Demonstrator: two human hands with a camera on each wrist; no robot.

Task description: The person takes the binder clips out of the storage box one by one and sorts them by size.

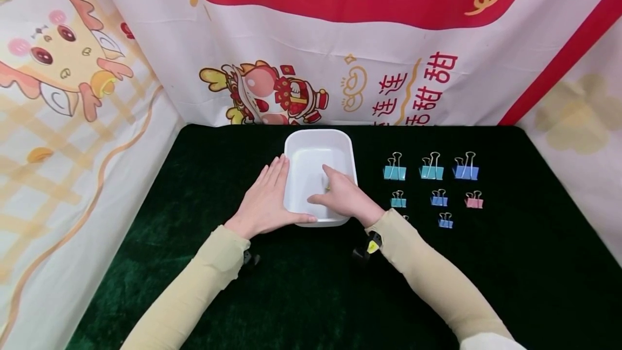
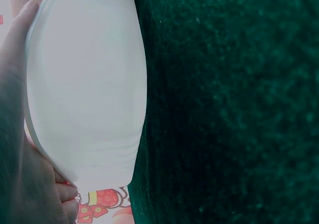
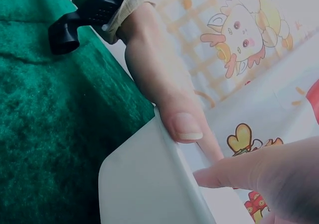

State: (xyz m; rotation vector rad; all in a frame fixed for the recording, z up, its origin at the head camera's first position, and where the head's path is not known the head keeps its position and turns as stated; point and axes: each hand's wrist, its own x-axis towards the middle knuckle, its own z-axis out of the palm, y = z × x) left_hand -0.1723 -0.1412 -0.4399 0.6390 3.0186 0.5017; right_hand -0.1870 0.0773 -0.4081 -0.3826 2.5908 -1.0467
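A white rectangular plastic tub point(image 1: 318, 139) sits upright at the middle of the dark green cloth. My left hand point(image 1: 264, 196) rests along its left side, fingers straight, with the thumb lying across the near rim; the left wrist view shows that hand against the tub's outer wall point(image 2: 87, 84). Over the right rim, my right hand point(image 1: 342, 196) reaches inside, index finger and thumb spread apart. A tiny yellow-green bit point(image 1: 328, 188) shows between them, and I cannot tell whether the hand holds it. The right hand's other fingers are hidden.
Binder clips stand in rows at the right: large teal point(image 1: 394, 173), teal point(image 1: 431, 172) and blue point(image 1: 466, 172) at the back, smaller teal point(image 1: 398, 202), blue point(image 1: 439, 201) and pink point(image 1: 474, 203) before them, then a small blue clip point(image 1: 445, 223). The right sleeve point(image 1: 418, 261) partly covers another.
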